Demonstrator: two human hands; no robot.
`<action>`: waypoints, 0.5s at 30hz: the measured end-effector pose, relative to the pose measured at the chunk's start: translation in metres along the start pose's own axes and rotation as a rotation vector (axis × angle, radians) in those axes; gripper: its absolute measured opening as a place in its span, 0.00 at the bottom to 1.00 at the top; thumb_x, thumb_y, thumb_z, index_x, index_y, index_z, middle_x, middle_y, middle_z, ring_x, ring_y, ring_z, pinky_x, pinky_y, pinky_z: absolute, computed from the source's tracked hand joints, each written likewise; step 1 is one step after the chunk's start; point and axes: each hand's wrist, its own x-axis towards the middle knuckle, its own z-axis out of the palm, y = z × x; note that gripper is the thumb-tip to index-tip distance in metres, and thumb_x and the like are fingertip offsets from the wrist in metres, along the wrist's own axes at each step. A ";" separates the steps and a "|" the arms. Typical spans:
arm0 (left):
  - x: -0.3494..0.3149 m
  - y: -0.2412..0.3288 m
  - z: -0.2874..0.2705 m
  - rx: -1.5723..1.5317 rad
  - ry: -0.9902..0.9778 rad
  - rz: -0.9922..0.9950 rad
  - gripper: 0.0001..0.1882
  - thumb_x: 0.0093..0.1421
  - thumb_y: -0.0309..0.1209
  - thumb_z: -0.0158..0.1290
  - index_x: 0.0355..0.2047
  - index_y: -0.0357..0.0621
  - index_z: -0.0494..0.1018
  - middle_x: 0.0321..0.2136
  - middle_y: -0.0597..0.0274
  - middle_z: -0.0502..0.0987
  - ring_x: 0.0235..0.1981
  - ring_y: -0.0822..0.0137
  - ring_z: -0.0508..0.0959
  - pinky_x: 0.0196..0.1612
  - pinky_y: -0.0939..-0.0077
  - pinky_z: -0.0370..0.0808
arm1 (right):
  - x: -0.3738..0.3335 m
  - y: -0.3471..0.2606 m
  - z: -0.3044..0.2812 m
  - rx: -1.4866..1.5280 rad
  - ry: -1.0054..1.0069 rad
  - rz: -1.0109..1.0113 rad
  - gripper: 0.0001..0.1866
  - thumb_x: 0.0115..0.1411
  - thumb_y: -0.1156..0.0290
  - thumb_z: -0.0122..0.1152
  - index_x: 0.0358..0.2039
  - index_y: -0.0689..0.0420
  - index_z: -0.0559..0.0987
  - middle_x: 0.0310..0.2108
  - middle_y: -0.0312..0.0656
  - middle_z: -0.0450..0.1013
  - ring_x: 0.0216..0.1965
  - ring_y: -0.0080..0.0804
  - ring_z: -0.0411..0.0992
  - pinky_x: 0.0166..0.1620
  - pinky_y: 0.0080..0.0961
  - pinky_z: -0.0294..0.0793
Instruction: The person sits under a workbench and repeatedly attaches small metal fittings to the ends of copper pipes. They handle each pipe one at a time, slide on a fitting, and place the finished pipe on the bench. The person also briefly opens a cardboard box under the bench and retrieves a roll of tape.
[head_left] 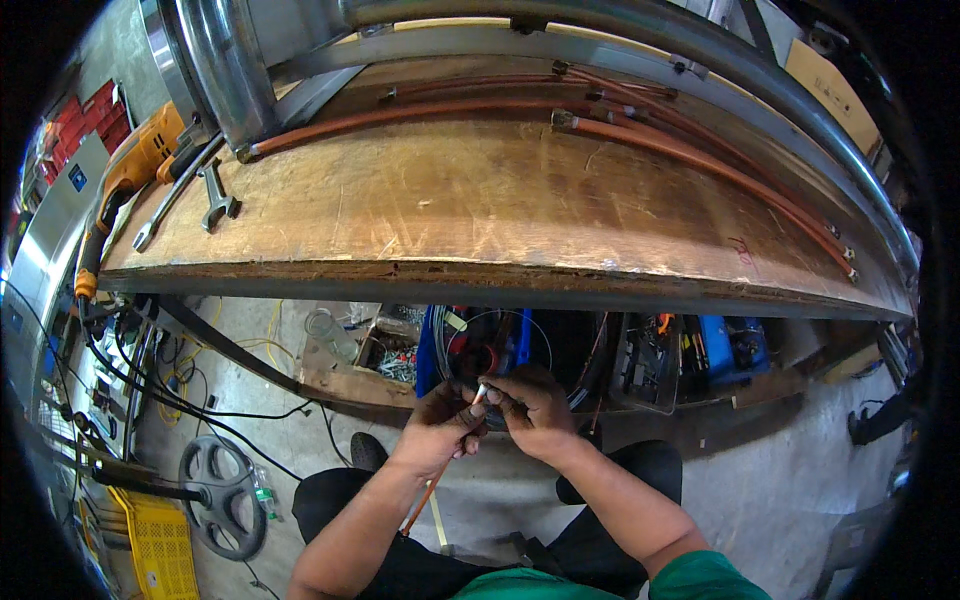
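In front of the bench edge, my left hand (pixel 440 428) is closed around a thin copper tube (pixel 422 505), which slants down from it toward my lap. The tube's upper end shows between both hands, with a small pale metal tip. At this tip my right hand (pixel 535 408) is pinched, thumb and fingers together. Whether the tip is a separate fitting I cannot tell; my fingers partly cover it. Both hands are close together, almost touching, above a blue bin (pixel 437 335) on the lower shelf.
On the wooden bench (pixel 430 220) lie several copper-coloured tubes (pixel 700 175), an open-end wrench (pixel 217 198), a second wrench (pixel 172 205) and an orange power tool (pixel 140 160). Thick metal pipes (pixel 600 25) cross behind. Below are a parts box (pixel 393 350), cables and a grey handwheel (pixel 215 497).
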 end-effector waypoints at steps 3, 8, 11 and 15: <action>0.002 -0.002 0.000 0.027 0.006 0.023 0.10 0.64 0.35 0.52 0.38 0.42 0.69 0.21 0.61 0.74 0.17 0.73 0.73 0.18 0.83 0.65 | 0.002 -0.005 -0.003 0.014 -0.036 0.029 0.10 0.56 0.70 0.63 0.39 0.56 0.81 0.30 0.43 0.76 0.32 0.39 0.73 0.37 0.31 0.72; 0.002 -0.002 -0.001 -0.034 0.006 -0.030 0.09 0.65 0.34 0.50 0.39 0.42 0.70 0.22 0.59 0.75 0.18 0.70 0.74 0.22 0.79 0.69 | 0.002 -0.009 -0.004 0.027 -0.071 0.108 0.10 0.57 0.68 0.61 0.38 0.56 0.81 0.35 0.45 0.78 0.38 0.44 0.74 0.43 0.34 0.73; 0.000 0.003 0.004 -0.026 0.015 -0.064 0.09 0.66 0.34 0.48 0.39 0.41 0.70 0.23 0.58 0.76 0.19 0.69 0.74 0.22 0.77 0.69 | 0.000 -0.009 -0.004 -0.013 -0.080 0.133 0.10 0.58 0.67 0.61 0.38 0.56 0.81 0.35 0.45 0.78 0.38 0.43 0.74 0.43 0.34 0.72; 0.000 0.003 0.002 -0.098 0.036 -0.133 0.10 0.67 0.34 0.46 0.41 0.40 0.69 0.23 0.56 0.75 0.18 0.69 0.73 0.20 0.80 0.67 | -0.001 -0.004 -0.003 0.001 -0.073 0.099 0.09 0.57 0.67 0.62 0.37 0.55 0.81 0.34 0.44 0.77 0.37 0.42 0.74 0.42 0.33 0.72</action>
